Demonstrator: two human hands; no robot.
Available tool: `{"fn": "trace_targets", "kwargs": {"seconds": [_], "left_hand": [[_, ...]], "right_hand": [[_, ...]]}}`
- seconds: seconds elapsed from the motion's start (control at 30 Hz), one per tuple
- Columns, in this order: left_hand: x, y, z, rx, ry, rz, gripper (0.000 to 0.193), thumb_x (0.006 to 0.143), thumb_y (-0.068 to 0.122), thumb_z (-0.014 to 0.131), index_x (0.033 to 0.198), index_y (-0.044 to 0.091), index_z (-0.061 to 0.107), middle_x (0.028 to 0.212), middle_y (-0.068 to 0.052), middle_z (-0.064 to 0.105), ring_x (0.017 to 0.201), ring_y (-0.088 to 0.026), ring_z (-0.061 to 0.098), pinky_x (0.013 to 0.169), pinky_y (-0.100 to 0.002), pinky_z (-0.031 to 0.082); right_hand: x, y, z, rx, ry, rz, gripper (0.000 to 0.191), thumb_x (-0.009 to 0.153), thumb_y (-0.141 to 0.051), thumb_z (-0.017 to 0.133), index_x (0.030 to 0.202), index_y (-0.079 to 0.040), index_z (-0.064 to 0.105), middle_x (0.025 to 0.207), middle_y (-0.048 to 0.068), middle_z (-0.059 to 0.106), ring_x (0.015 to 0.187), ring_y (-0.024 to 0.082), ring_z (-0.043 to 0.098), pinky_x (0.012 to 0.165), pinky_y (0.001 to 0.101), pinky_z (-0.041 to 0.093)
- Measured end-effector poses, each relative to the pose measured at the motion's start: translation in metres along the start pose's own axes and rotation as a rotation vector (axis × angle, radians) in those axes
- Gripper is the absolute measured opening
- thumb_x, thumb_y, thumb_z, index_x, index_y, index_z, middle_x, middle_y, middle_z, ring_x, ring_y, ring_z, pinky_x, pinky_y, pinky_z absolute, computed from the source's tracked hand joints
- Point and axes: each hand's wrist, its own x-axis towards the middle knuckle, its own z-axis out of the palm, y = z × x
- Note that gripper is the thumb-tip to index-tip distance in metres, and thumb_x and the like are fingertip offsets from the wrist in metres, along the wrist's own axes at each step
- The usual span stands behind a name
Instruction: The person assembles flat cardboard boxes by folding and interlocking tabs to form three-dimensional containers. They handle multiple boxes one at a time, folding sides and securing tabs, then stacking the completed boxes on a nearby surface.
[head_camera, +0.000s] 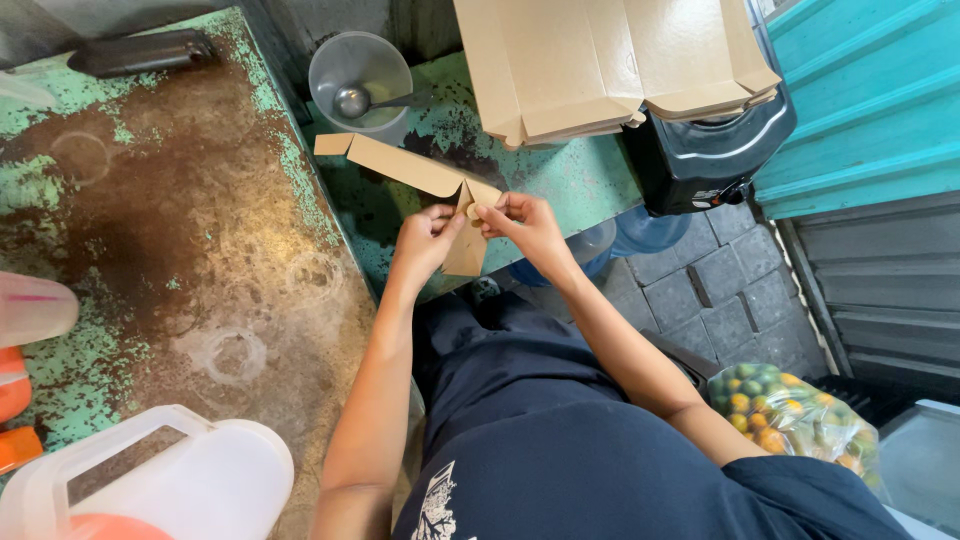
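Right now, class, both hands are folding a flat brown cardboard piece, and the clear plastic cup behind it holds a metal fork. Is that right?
Not quite. In the head view the left hand and right hand do hold the brown cardboard piece, but the clear plastic cup behind it holds a metal spoon, not a fork. The rest stands.

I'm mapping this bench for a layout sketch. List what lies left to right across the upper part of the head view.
Dark flat object → clear cup with spoon → folded cardboard piece held by left hand and right hand → black appliance → teal wall.
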Motion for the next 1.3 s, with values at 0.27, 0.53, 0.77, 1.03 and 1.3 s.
{"fn": "trace_targets", "kwargs": {"seconds": [0.27,0.53,0.77,1.03,1.3], "left_hand": [[0.015,-0.033,0.002,-0.284,-0.131,-0.036,0.027,0.101,0.022,0.066,0.116,0.000,0.069,0.094,-0.001,0.074,0.082,-0.005,0.063,0.074,-0.023,0.050],[0.013,-0.026,0.001,-0.369,-0.123,0.007,0.020,0.100,0.017,0.069,0.109,0.000,0.068,0.092,-0.001,0.073,0.082,-0.006,0.063,0.075,-0.023,0.050],[-0.003,0.004,0.007,-0.185,0.017,0.095,0.014,0.097,0.012,0.071,0.099,0.001,0.064,0.087,-0.007,0.076,0.081,-0.005,0.068,0.075,-0.023,0.056],[-0.008,0.021,0.016,-0.263,0.021,0.130,0.015,0.098,0.011,0.072,0.101,0.000,0.063,0.089,-0.009,0.076,0.081,-0.004,0.063,0.073,-0.022,0.052],[-0.013,0.027,0.014,-0.213,0.056,0.085,0.024,0.095,0.011,0.072,0.113,-0.002,0.065,0.099,-0.014,0.080,0.084,-0.006,0.069,0.072,-0.022,0.055]], "right_hand": [[-0.008,-0.003,0.010,-0.097,0.081,-0.138,0.020,0.100,-0.015,0.068,0.090,-0.001,0.058,0.082,0.007,0.074,0.072,0.010,0.069,0.067,0.0251,0.058],[-0.011,-0.005,0.013,-0.108,0.105,-0.147,0.024,0.100,-0.015,0.072,0.087,0.000,0.059,0.075,0.006,0.071,0.068,0.009,0.067,0.063,0.0238,0.055],[-0.009,-0.008,0.002,-0.132,0.102,-0.022,0.024,0.096,-0.022,0.075,0.090,0.001,0.068,0.079,0.007,0.074,0.070,0.010,0.069,0.066,0.0241,0.057],[-0.009,-0.003,-0.004,0.098,0.229,0.085,0.025,0.096,-0.024,0.073,0.098,0.000,0.074,0.086,0.004,0.076,0.074,0.008,0.068,0.070,0.0212,0.056],[-0.014,-0.014,0.011,-0.146,0.223,-0.055,0.023,0.095,-0.020,0.076,0.092,0.003,0.074,0.078,0.004,0.075,0.068,0.005,0.063,0.061,0.0202,0.047]]}}
